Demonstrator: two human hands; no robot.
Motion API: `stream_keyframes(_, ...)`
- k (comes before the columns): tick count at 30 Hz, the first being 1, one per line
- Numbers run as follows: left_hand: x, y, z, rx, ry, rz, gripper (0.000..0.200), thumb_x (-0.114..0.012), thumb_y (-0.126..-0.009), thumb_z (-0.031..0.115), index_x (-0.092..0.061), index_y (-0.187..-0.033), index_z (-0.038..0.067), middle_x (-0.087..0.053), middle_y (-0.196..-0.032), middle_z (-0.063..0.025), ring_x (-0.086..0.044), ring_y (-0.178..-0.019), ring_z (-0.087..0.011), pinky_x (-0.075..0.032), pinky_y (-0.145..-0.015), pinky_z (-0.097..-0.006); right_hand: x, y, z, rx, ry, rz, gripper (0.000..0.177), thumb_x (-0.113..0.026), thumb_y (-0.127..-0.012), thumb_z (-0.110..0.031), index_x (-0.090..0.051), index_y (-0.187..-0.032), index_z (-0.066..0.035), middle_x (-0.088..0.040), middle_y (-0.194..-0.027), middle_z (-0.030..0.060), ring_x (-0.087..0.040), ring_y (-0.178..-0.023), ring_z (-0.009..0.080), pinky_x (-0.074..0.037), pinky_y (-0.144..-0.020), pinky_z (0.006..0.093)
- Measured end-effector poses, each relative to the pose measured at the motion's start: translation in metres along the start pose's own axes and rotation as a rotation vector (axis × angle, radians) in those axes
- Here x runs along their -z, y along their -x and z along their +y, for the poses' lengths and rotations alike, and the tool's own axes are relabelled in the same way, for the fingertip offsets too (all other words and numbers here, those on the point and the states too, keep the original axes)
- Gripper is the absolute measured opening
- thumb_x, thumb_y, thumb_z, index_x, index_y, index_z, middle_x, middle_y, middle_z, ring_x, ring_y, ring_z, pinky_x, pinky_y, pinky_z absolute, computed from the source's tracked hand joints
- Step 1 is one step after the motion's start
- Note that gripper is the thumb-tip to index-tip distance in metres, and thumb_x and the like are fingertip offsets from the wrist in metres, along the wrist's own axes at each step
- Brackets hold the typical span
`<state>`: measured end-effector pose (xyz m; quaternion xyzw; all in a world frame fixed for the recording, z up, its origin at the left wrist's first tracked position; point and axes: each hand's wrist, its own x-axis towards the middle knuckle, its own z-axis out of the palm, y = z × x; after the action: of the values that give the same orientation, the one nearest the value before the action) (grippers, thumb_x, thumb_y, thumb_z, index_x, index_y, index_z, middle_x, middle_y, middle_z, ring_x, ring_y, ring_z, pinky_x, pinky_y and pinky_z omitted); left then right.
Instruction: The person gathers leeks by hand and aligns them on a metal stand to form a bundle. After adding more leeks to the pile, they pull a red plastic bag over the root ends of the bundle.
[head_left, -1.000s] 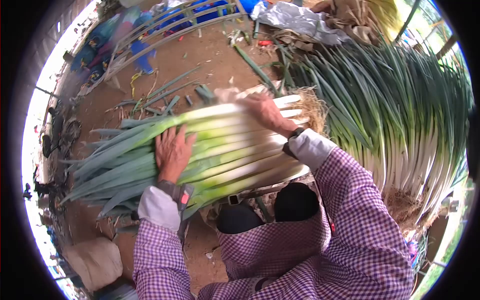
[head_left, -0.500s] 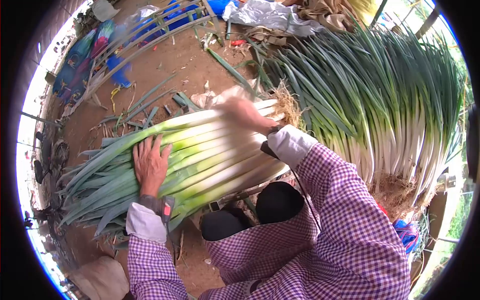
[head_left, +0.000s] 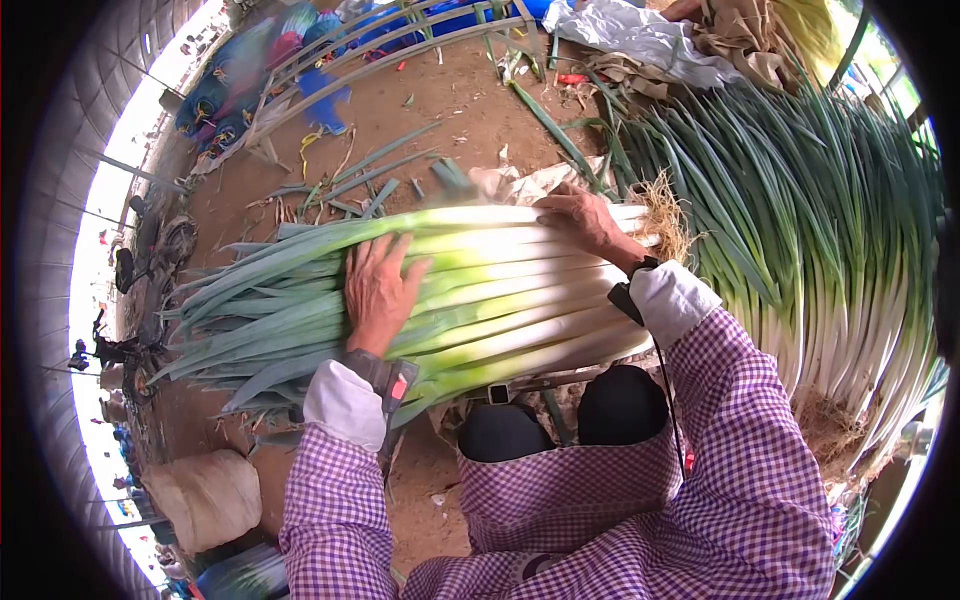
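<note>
A thick bundle of long leeks lies across my lap, white stalks to the right, green leaves fanning to the left. My left hand rests flat on top of the bundle near where white turns green, fingers spread. My right hand presses on the far upper side of the white stalks, close to the root tufts. Neither hand grips a single leek. Both sleeves are purple checked cloth with white cuffs.
A large pile of leeks lies on the right, roots toward me. Loose leaves are scattered on the dirt floor. A metal frame and grey sheeting lie at the far side. A pale sack sits lower left.
My right hand slid from the middle of the stalks toward the root end and settled there. The left hand stayed flat on the bundle. The view shifted slightly.
</note>
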<state>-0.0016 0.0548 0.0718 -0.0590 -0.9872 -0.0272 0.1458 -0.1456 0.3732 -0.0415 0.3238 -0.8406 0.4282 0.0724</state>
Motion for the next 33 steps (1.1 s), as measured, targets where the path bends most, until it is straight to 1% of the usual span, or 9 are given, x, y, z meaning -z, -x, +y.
stream_keyframes(2, 0.001, 0.000, 0.003, 0.033, 0.054, 0.008, 0.049, -0.075, -0.091, 0.038, -0.073, -0.126, 0.004, -0.066, -0.129, -0.0162, -0.056, -0.124, -0.0370, -0.042, -0.110, -0.0469, 0.003, 0.000, -0.006, -0.017, -0.005, 0.006, 0.019, -0.072, -0.086, -0.015, -0.079, -0.104, -0.013, -0.071, -0.094, 0.0120, -0.069, -0.089, 0.0343, -0.056, -0.078, 0.0450)
stream_keyframes(5, 0.007, 0.000, 0.006, 0.027, 0.038, 0.042, 0.045, -0.077, -0.089, 0.033, -0.074, -0.123, 0.003, -0.066, -0.123, -0.0143, -0.056, -0.120, -0.0359, -0.044, -0.106, -0.0461, -0.001, 0.002, 0.004, 0.044, 0.036, 0.018, 0.022, -0.079, -0.089, -0.021, -0.079, -0.109, -0.011, -0.064, -0.087, 0.0083, -0.064, -0.085, 0.0276, -0.051, -0.077, 0.0408)
stream_keyframes(14, 0.033, -0.027, 0.011, -0.091, -0.086, 0.039, 0.038, -0.077, -0.086, 0.024, -0.073, -0.117, 0.002, -0.063, -0.125, -0.0139, -0.055, -0.121, -0.0348, -0.042, -0.106, -0.0494, -0.008, 0.006, 0.011, -0.052, -0.062, 0.004, 0.019, -0.079, -0.089, -0.022, -0.081, -0.105, -0.012, -0.071, -0.094, 0.0070, -0.067, -0.092, 0.0260, -0.053, -0.081, 0.0387)
stream_keyframes(17, 0.015, -0.048, -0.017, -0.283, -0.173, 0.161, 0.034, -0.074, -0.089, 0.018, -0.072, -0.119, 0.002, -0.063, -0.130, -0.0142, -0.054, -0.126, -0.0367, -0.042, -0.105, -0.0489, -0.003, 0.004, 0.004, -0.009, -0.039, 0.011, 0.017, -0.073, -0.088, -0.017, -0.081, -0.102, -0.011, -0.072, -0.095, 0.0094, -0.067, -0.092, 0.0292, -0.054, -0.082, 0.0409)
stream_keyframes(18, 0.001, -0.047, -0.036, -0.221, -0.063, 0.015, 0.029, -0.068, -0.093, 0.017, -0.072, -0.119, 0.003, -0.066, -0.129, -0.0162, -0.056, -0.128, -0.0363, -0.042, -0.106, -0.0476, -0.003, 0.003, 0.003, 0.012, -0.032, 0.018, 0.017, -0.070, -0.088, -0.014, -0.080, -0.101, -0.010, -0.072, -0.096, 0.0106, -0.068, -0.092, 0.0309, -0.054, -0.082, 0.0421)
stream_keyframes(21, -0.020, -0.048, -0.054, -0.129, 0.082, -0.115, 0.029, -0.064, -0.097, 0.021, -0.072, -0.119, 0.004, -0.069, -0.123, -0.0179, -0.061, -0.121, -0.0358, -0.044, -0.104, -0.0477, -0.007, 0.005, 0.008, 0.002, -0.060, 0.028, 0.016, -0.071, -0.087, -0.014, -0.081, -0.100, -0.010, -0.072, -0.094, 0.0104, -0.067, -0.093, 0.0311, -0.054, -0.081, 0.0419)
stream_keyframes(27, -0.012, -0.030, -0.039, -0.055, 0.061, -0.096, 0.030, -0.061, -0.099, 0.025, -0.072, -0.117, 0.004, -0.072, -0.116, -0.0184, -0.066, -0.112, -0.0385, -0.048, -0.098, -0.0491, -0.007, 0.009, 0.012, -0.018, -0.103, 0.008, 0.017, -0.070, -0.087, -0.014, -0.081, -0.099, -0.009, -0.072, -0.094, 0.0125, -0.067, -0.093, 0.0324, -0.053, -0.086, 0.0423)
stream_keyframes(30, -0.014, -0.033, -0.037, -0.036, 0.072, -0.095, 0.029, -0.061, -0.100, 0.025, -0.072, -0.117, 0.004, -0.073, -0.115, -0.0178, -0.066, -0.111, -0.0382, -0.048, -0.097, -0.0491, -0.006, 0.006, 0.015, 0.005, -0.004, -0.002, 0.017, -0.078, -0.089, -0.019, -0.080, -0.104, -0.010, -0.071, -0.098, 0.0074, -0.068, -0.095, 0.0262, -0.054, -0.080, 0.0391)
stream_keyframes(33, -0.012, -0.035, -0.036, -0.028, 0.033, -0.159, 0.029, -0.061, -0.099, 0.024, -0.072, -0.117, 0.004, -0.073, -0.116, -0.0172, -0.066, -0.111, -0.0371, -0.048, -0.097, -0.0491, -0.001, 0.004, 0.002, 0.072, -0.014, 0.050, 0.017, -0.068, -0.088, -0.013, -0.079, -0.099, -0.009, -0.073, -0.098, 0.0131, -0.067, -0.103, 0.0340, -0.052, -0.091, 0.0433)
